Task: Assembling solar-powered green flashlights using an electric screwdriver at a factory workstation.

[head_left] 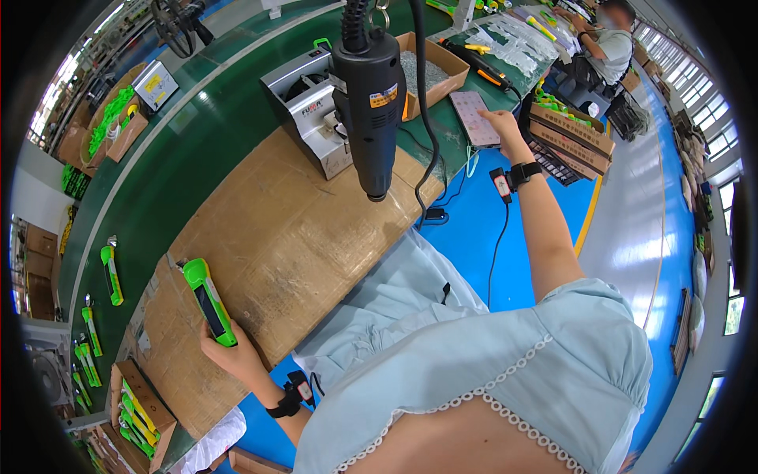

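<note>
Got a green bench (207, 170) partly under a cardboard sheet (296, 237), probably against scratches. Got a screw feeder (318, 136) left of the hanging electric screwdriver (369, 118), likely for reach. Touching a pink phone (471, 114) right of the screwdriver with the right hand (506, 130), can't tell if gripped. Grasping a green-and-black handheld tool (209, 302) by one end with the left hand (233, 357), maybe to keep its face uncovered; lower-left of the screwdriver, well apart from the right hand.

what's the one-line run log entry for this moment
left hand: holds green-and-black handheld tool | right hand: at edge of pink rectangular phone | black cylindrical power tool: hangs above brown cardboard sheet
</note>
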Available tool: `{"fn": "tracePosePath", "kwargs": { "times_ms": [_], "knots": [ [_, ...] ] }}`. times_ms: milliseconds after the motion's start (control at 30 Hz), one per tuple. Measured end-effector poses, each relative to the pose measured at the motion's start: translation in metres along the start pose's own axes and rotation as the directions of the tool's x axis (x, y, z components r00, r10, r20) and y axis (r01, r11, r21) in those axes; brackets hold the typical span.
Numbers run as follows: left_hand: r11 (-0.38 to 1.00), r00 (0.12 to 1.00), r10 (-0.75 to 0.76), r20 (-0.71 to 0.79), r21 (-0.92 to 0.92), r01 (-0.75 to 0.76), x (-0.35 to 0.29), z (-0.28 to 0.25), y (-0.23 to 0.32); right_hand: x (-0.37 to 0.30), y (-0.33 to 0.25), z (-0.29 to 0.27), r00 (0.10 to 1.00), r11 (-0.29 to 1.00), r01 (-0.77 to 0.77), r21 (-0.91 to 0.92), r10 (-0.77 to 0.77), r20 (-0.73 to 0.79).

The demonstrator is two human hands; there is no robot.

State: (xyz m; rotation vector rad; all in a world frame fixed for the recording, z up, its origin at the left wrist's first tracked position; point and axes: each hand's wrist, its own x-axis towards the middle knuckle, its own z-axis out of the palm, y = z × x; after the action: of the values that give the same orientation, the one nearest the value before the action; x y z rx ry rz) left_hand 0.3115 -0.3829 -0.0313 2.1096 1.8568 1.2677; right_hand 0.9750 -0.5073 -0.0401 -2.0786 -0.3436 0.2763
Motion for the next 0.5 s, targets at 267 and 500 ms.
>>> {"fn": "tracePosePath", "kwargs": {
  "times_ms": [267,500],
  "knots": [
    [1.000,1.000,-0.005,0.007,-0.005,0.005,0.000,0.000,0.000,-0.004,0.004,-0.002,0.998,0.968,0.026,0.251,-0.010,-0.064],
    [0.999,1.000,-0.022,0.008,-0.040,0.023,0.000,-0.001,0.002,-0.014,-0.004,-0.003,0.997,0.990,0.078,0.119,-0.075,-0.026]
  ]
}}
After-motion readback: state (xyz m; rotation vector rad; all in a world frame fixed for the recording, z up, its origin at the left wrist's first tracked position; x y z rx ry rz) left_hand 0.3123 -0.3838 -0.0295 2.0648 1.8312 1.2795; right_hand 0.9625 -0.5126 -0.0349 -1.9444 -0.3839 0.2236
